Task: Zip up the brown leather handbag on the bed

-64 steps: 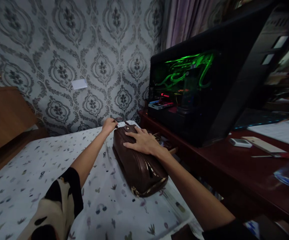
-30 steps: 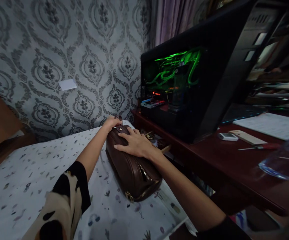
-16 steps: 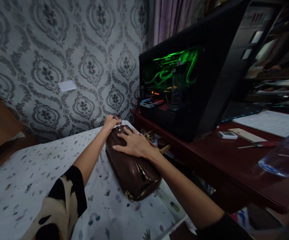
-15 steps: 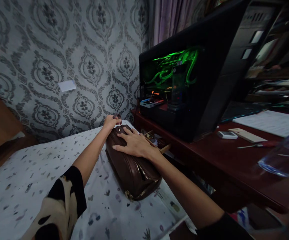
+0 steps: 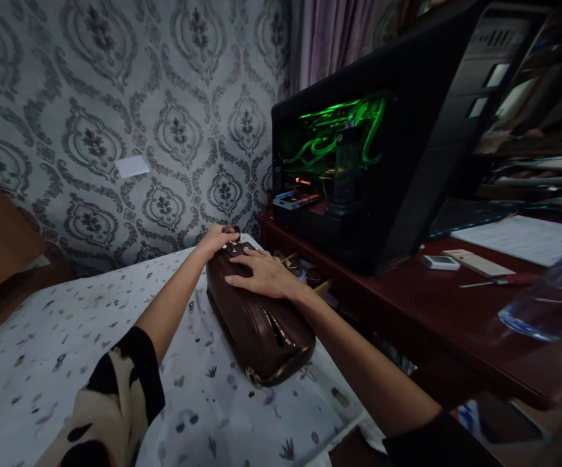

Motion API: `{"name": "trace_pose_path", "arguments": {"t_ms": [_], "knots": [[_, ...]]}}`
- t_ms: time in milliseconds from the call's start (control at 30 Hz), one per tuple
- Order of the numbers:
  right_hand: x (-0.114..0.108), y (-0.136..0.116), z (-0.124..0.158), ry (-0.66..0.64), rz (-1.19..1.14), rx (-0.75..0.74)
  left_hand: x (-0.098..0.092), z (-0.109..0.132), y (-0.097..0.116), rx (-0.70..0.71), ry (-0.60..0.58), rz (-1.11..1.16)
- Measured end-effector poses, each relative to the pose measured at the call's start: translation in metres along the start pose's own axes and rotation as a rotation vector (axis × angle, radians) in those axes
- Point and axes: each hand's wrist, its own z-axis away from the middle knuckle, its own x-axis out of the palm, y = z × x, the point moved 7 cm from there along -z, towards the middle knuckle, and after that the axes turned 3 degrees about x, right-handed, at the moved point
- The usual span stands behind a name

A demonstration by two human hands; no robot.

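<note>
Your left hand (image 5: 216, 239) pinched the strap (image 5: 233, 229), splayed right hand (image 5: 264, 275) seemingly bracing the bag (image 5: 246, 324), so any tug probably needed steady pressure.

Bag (image 5: 249, 331): looked like brown leather or imitation, smooth, with a soft sheen. Its zip (image 5: 286, 337) had gold-toned, shiny metal teeth; the zip pull (image 5: 253, 377) also appeared metallic. The printed cover (image 5: 105, 344) beneath was smooth with a low sheen; cloth or plastic could not be determined. Desk (image 5: 456, 318): smooth, dark red, semi-gloss surface. The computer case (image 5: 436, 149) was black and mostly matt, with a glassy side window (image 5: 329, 149). The sheet (image 5: 509, 240) near it was white matt paper. The clear object (image 5: 543, 298) looked like glossy plastic or glass. Curtain (image 5: 329, 39) and patterned left sleeve (image 5: 115, 389) were soft matt cloth
</note>
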Motion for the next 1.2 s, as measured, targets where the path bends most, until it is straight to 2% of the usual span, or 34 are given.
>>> {"name": "trace_pose_path", "arguments": {"t_ms": [167,300,533,700,900,1200], "knots": [[-0.004,0.008,-0.009,0.074,-0.189,-0.124,0.006,0.011,-0.001,0.007,-0.11,-0.037],[-0.007,0.018,-0.012,0.128,-0.237,-0.098,0.011,0.012,0.0,0.012,-0.168,-0.046],[-0.01,0.027,-0.016,0.124,-0.136,-0.049,0.016,0.014,0.005,0.011,-0.244,-0.041],[-0.008,0.021,-0.007,0.085,0.001,-0.014,0.014,0.018,0.001,0.004,-0.213,-0.04],[-0.007,0.012,0.017,0.122,0.115,0.072,-0.003,0.02,-0.005,-0.01,-0.113,-0.052],[0.002,-0.001,0.024,0.067,0.199,0.002,-0.043,0.021,-0.03,-0.084,-0.037,-0.223]]}}
